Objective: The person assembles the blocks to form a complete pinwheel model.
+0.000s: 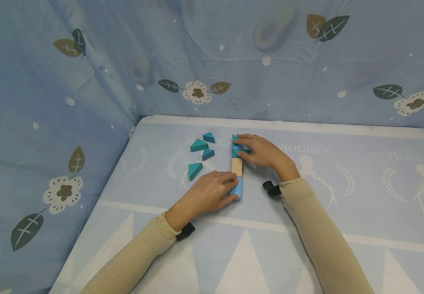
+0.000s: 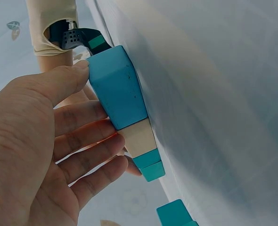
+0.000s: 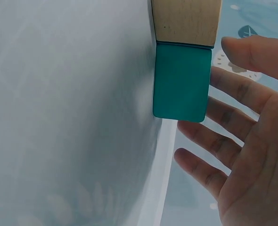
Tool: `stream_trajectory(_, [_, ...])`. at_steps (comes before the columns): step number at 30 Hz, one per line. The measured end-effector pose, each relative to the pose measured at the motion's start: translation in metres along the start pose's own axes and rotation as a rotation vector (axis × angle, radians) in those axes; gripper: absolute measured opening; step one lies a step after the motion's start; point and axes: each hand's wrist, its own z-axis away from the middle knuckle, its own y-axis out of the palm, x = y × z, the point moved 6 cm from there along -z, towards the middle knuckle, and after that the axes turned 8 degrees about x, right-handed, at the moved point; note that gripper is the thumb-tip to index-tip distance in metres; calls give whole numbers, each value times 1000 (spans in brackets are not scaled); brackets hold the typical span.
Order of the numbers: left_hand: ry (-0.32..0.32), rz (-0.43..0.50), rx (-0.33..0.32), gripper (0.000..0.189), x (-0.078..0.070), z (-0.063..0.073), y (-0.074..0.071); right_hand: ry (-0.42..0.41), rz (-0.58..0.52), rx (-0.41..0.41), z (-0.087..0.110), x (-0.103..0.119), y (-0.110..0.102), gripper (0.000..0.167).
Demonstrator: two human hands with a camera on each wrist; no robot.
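Observation:
A row of blocks runs away from me: a blue block (image 1: 236,192) nearest, a plain wooden block (image 1: 236,167) after it, and teal triangular blocks (image 1: 235,154) at the far end. My left hand (image 1: 208,191) lies along the left side of the row. In the left wrist view its thumb touches the near corner of the blue block (image 2: 118,87), while the other fingers extend along the side. Over the far end, my right hand (image 1: 262,152) has its fingers spread at the teal blocks, partly hiding them. The right wrist view shows a teal face (image 3: 182,82) beside its relaxed fingers.
Several loose teal triangular blocks, one of them a larger wedge (image 1: 199,145), lie left of the row. The patterned cloth (image 1: 344,220) covers the table. A blue curtain (image 1: 212,49) hangs behind its far edge and on the left.

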Motion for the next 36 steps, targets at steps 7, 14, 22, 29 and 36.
stream_trajectory(7, [0, 8, 5, 43, 0, -1, 0, -4, -10, -6, 0, 0, 0, 48])
stream_trajectory(14, [-5, -5, 14, 43, 0, -1, 0, -3, -2, -5, 0, 0, 0, 50])
stream_trajectory(22, [-6, 7, 9, 44, 0, 0, -1, 8, 4, 7, 0, 1, 0, 57])
stream_trajectory(29, [3, 7, 1, 42, 0, 0, -2, 1, 4, 15, -2, 1, 0, 58])
stream_trajectory(36, [-3, -9, 22, 44, -1, -1, -1, -4, 11, 13, -1, -1, 1, 59])
